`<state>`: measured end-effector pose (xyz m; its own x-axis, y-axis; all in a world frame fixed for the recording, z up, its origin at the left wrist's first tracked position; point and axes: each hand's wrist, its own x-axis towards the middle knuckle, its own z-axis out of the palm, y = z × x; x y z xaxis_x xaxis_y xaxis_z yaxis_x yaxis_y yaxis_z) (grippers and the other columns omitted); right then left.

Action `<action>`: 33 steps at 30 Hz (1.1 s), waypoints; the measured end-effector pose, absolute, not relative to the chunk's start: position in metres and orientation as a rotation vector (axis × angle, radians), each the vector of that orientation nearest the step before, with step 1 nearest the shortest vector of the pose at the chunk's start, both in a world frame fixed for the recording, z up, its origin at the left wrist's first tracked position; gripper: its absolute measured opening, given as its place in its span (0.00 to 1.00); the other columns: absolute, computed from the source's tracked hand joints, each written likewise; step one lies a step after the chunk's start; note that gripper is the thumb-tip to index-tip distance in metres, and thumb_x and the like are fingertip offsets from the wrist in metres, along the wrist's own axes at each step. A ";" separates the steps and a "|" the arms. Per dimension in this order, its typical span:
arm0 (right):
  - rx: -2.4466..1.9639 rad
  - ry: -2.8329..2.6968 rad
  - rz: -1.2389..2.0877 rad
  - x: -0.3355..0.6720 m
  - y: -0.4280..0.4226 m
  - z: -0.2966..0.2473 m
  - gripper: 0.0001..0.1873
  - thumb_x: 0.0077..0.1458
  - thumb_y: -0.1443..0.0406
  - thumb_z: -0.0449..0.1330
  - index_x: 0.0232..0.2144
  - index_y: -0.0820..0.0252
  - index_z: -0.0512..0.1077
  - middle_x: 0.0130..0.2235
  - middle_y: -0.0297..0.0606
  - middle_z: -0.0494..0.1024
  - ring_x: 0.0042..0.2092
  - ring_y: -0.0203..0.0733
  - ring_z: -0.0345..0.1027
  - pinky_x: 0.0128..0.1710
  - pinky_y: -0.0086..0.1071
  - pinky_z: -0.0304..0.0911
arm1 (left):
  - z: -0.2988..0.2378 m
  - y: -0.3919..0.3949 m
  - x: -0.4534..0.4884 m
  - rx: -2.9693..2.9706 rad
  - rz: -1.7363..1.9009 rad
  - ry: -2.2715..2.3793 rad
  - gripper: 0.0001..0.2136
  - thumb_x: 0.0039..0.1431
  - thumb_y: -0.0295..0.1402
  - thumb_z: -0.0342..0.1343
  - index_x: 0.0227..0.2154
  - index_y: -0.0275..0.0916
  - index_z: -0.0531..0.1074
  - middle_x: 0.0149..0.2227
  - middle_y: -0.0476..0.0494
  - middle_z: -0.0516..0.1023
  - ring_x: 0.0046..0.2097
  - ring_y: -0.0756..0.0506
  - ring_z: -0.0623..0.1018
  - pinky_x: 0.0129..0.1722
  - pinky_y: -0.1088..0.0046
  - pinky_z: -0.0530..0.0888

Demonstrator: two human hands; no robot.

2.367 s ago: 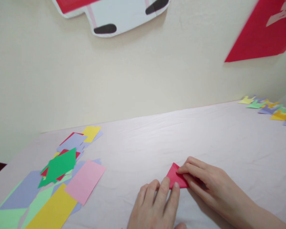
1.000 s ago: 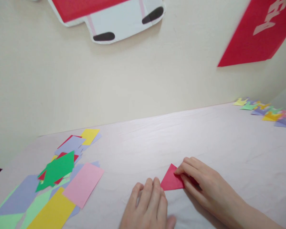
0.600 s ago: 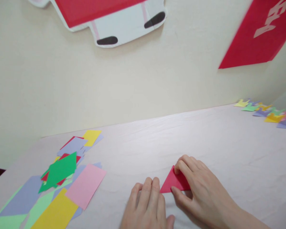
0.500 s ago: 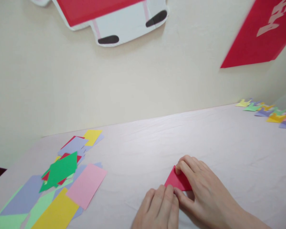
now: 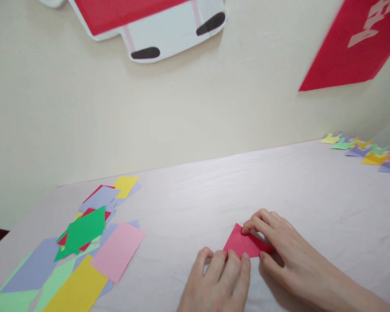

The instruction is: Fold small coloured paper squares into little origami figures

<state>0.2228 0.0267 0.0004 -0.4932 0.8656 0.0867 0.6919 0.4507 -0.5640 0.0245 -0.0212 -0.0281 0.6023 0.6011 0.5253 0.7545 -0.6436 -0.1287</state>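
Observation:
A small piece of red paper (image 5: pixel 243 245), folded into a triangle with its tip pointing away from me, lies on the cloth in front of me. The fingertips of my left hand (image 5: pixel 219 277), bent downward, press on its lower left edge. On the right side, my right hand (image 5: pixel 282 247) grips the paper, with the forefinger near the upper slope and the thumb at the lower right corner. Part of the right corner is hidden behind those fingers.
To the left, loose paper sheets overlap, among them a green sheet (image 5: pixel 86 232), a pink sheet (image 5: pixel 119 251) and a yellow sheet (image 5: pixel 76 286). Several folded paper pieces (image 5: pixel 375 158) stand in rows at the far right. A pale wall (image 5: pixel 195 108) closes off the back.
My right hand has slid to the right along the paper, its thumb moving away from the left fingers. More of the red triangle shows between the hands. My left fingers have spread slightly.

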 end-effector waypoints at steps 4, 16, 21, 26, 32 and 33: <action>-1.312 -2.267 0.762 0.240 0.033 -0.003 0.28 0.35 0.78 0.48 0.40 0.54 0.69 0.40 0.38 0.72 0.44 0.46 0.66 0.46 0.42 0.65 | -0.029 -0.020 0.023 -2.509 -0.610 -1.101 0.14 0.69 0.38 0.45 0.46 0.39 0.73 0.38 0.47 0.76 0.36 0.46 0.72 0.40 0.66 0.64; -1.480 -2.218 0.862 0.236 0.028 0.004 0.16 0.46 0.69 0.58 0.41 0.54 0.66 0.43 0.39 0.70 0.47 0.49 0.63 0.48 0.44 0.63 | -0.045 -0.028 0.017 -2.452 -0.594 -1.064 0.10 0.67 0.31 0.50 0.45 0.37 0.74 0.44 0.42 0.78 0.46 0.44 0.75 0.48 0.68 0.67; -1.438 -2.258 0.761 0.224 0.024 0.001 0.15 0.48 0.71 0.59 0.40 0.55 0.67 0.41 0.38 0.70 0.44 0.48 0.62 0.45 0.43 0.61 | -0.041 -0.030 0.012 -2.532 -0.553 -1.154 0.11 0.66 0.28 0.50 0.48 0.36 0.72 0.48 0.41 0.77 0.48 0.45 0.75 0.49 0.69 0.70; -1.352 -2.195 0.851 0.223 0.024 -0.002 0.13 0.50 0.74 0.57 0.38 0.55 0.66 0.39 0.37 0.70 0.42 0.45 0.62 0.42 0.40 0.61 | -0.032 -0.025 0.001 -2.704 -0.659 -1.286 0.22 0.63 0.43 0.51 0.52 0.31 0.66 0.53 0.32 0.72 0.52 0.39 0.72 0.47 0.63 0.74; -1.202 -2.278 0.747 0.223 0.020 -0.005 0.13 0.54 0.74 0.57 0.41 0.56 0.65 0.42 0.39 0.69 0.45 0.46 0.61 0.44 0.40 0.62 | -0.020 -0.017 0.006 -2.808 -0.832 -1.547 0.26 0.60 0.28 0.54 0.60 0.35 0.55 0.54 0.33 0.68 0.53 0.39 0.69 0.51 0.59 0.71; -1.178 -2.295 0.706 0.223 0.019 -0.004 0.14 0.54 0.74 0.57 0.43 0.55 0.65 0.43 0.40 0.68 0.46 0.47 0.61 0.45 0.40 0.63 | -0.018 -0.016 0.008 -2.823 -0.848 -1.558 0.26 0.60 0.27 0.53 0.61 0.36 0.54 0.54 0.34 0.69 0.53 0.39 0.69 0.51 0.59 0.71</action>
